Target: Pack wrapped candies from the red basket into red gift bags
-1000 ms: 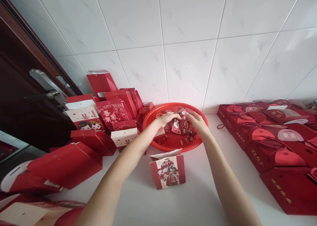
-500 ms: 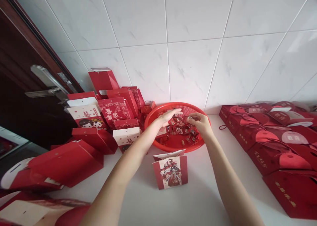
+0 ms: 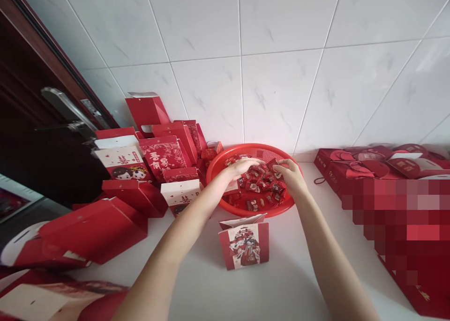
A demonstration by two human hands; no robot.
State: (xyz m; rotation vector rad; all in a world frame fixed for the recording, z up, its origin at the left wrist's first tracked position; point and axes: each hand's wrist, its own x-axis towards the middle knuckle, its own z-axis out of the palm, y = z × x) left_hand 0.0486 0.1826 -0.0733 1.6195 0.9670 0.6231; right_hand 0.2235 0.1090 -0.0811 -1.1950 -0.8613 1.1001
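A round red plastic basket (image 3: 284, 207) holds many small red wrapped candies (image 3: 255, 187). Over its left half is my left hand (image 3: 243, 167), palm down and fingers extended, with what lies beneath the palm hidden. My right hand (image 3: 290, 173) is above the basket's right side, its thumb and fingers pinching a small red packet (image 3: 272, 165). Just in front of the basket, between my forearms, a red and cream gift box (image 3: 246, 246) stands upright with its top flaps up.
Red and cream boxes (image 3: 165, 157) are crowded at the left, beside a dark door (image 3: 31, 105) with a metal handle. Along the right runs a row of red boxes (image 3: 351, 171), partly pixelated. A tiled wall (image 3: 274, 96) rises behind.
My right hand has opened its grip a little and shifted slightly right with the packet. My left hand stays over the basket, its fingers slightly lower. The view has moved slightly.
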